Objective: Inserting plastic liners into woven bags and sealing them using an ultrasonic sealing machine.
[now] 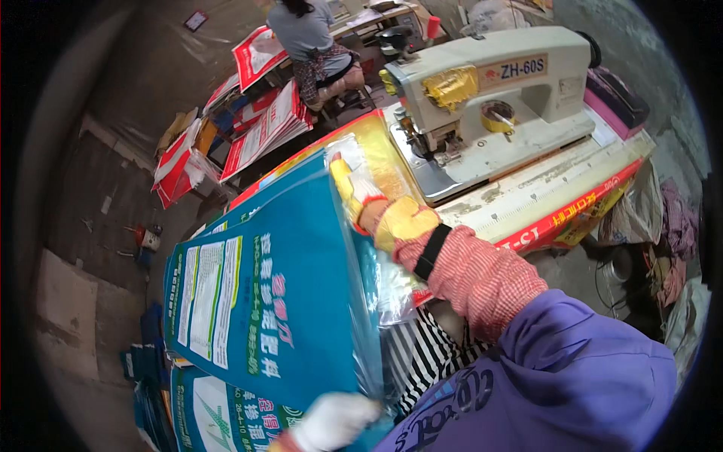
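A large teal printed bag (301,248) lies slanted in front of me, with a clear plastic edge along its right side. My right hand (360,192), in a white and yellow work glove with yellow wrapping on a finger, is closed at the bag's upper right corner. Down at the bag's lower right corner is my left hand (335,422) in a white glove. It is blurred but looks fist-like, closed on the bag's edge. Beneath lies another teal bag (207,410) of the same kind.
A white sewing machine (489,98) stands on the worktable (520,203) at the right. Red and white bags (263,132) are piled at the far left, beside a seated person (309,45). A purple and black box (617,102) sits behind the machine.
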The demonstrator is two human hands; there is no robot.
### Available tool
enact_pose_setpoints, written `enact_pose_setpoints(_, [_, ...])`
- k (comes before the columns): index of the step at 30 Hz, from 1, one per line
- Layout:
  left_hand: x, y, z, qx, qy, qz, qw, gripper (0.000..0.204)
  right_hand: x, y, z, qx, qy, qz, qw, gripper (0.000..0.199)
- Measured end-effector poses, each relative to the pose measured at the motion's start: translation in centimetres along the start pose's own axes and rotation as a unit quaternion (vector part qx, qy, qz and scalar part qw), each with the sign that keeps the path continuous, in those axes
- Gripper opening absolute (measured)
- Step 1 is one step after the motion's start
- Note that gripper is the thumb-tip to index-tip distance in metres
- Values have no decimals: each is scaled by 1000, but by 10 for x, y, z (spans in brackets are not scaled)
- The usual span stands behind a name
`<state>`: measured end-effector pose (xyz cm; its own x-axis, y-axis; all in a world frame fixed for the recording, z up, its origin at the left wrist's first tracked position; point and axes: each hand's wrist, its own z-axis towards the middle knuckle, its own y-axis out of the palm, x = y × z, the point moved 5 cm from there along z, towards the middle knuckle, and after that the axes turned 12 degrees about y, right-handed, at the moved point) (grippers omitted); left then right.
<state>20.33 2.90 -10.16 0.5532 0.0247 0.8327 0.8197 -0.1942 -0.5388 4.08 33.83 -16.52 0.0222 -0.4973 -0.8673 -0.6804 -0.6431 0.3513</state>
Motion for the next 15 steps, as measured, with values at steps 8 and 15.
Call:
enact_pose_setpoints(8, [41, -41, 76, -91, 63, 170, 979, 13, 29, 19, -84, -178, -98, -192, 960, 68])
enact_pose_setpoints(15, [62, -154, 195, 138, 83, 703, 693, 62, 13, 39, -137, -184, -231, -492, 819, 36])
